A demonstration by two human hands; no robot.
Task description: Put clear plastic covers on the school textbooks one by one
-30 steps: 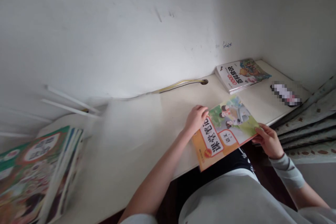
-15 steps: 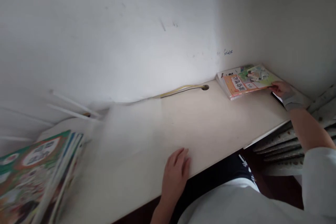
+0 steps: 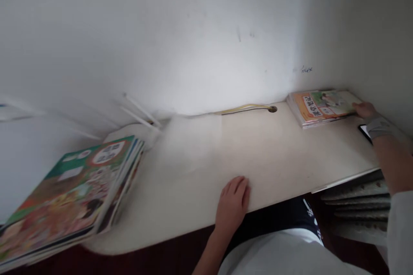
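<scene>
At the back right corner of the desk lies a short stack of thin books, topped by an orange and green book [image 3: 325, 105]. My right hand [image 3: 364, 110] is closed at the right edge of that top book, with the fingertips partly hidden. A dark-edged phone-like object [image 3: 365, 132] sits partly under my right wrist. My left hand [image 3: 232, 197] rests palm down near the desk's front edge, fingers lying flat on the surface and holding nothing.
A thick stack of large picture-covered books [image 3: 74, 193] occupies the desk's left end. Thin white rods [image 3: 142, 111] stand behind it. Yellow and black cables run along the wall to a hole [image 3: 272, 109] in the desktop [image 3: 258, 150]. Patterned fabric [image 3: 358, 197] hangs below the front right edge.
The top orange book now lies squarely over the stack in the corner; before, it sat askew over another book. My view has turned left. My left hand still rests on the desk.
</scene>
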